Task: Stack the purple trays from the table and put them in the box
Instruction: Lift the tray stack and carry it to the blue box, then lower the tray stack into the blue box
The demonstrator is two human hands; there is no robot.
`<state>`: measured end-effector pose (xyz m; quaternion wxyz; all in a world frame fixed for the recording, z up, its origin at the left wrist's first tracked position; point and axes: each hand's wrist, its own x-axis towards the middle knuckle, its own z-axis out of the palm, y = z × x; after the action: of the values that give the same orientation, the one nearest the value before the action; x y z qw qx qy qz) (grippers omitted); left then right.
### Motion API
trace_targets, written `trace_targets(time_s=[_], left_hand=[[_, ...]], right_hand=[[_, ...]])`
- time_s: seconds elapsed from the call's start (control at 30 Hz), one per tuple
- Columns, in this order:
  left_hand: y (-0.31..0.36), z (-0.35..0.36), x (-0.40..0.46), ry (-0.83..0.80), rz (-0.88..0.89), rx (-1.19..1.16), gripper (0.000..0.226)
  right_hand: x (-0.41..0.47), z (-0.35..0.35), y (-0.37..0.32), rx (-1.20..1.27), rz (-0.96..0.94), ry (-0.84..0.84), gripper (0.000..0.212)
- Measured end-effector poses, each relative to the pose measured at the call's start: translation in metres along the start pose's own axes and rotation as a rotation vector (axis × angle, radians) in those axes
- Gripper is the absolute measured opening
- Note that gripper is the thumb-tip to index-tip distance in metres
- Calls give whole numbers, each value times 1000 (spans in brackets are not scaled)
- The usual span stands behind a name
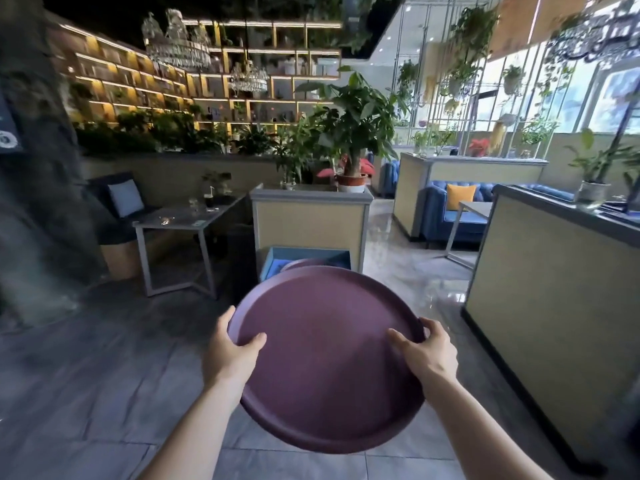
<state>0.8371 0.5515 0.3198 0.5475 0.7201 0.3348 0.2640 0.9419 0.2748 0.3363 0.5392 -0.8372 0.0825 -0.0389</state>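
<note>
Both hands' fingers, left hand [232,351] and right hand [426,351], grip one purple tray [325,355]; another lies in the box [277,259].

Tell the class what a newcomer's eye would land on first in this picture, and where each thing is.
First, the big round purple tray at bottom centre, gripped at its rim by the left hand and right hand. Just beyond it a blue box sits on the floor with another tray inside. Chandeliers glitter at upper left.
</note>
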Motion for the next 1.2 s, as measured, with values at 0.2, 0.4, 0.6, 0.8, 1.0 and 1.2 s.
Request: trace_targets(time_s=[0.2, 0.4, 0.6, 0.8, 1.0, 1.2], left_hand=[[-17, 38, 76, -20, -2, 12, 77], [-32, 74, 193, -40, -18, 17, 77], [-38, 110, 316, -33, -93, 69, 87], [-43, 145, 405, -74, -150, 172, 77], [-53, 189, 476, -117, -180, 252, 73], [-62, 256, 563, -156, -213, 334, 71]], right_hand=[[63, 49, -5, -65, 38, 25, 72], [144, 133, -27, -133, 104, 43, 65], [234, 222, -63, -193, 146, 35, 66], [301, 282, -69, -235, 210, 49, 56], [368, 330, -67, -278, 248, 35, 52], [465, 380, -58, -306, 285, -6, 53]])
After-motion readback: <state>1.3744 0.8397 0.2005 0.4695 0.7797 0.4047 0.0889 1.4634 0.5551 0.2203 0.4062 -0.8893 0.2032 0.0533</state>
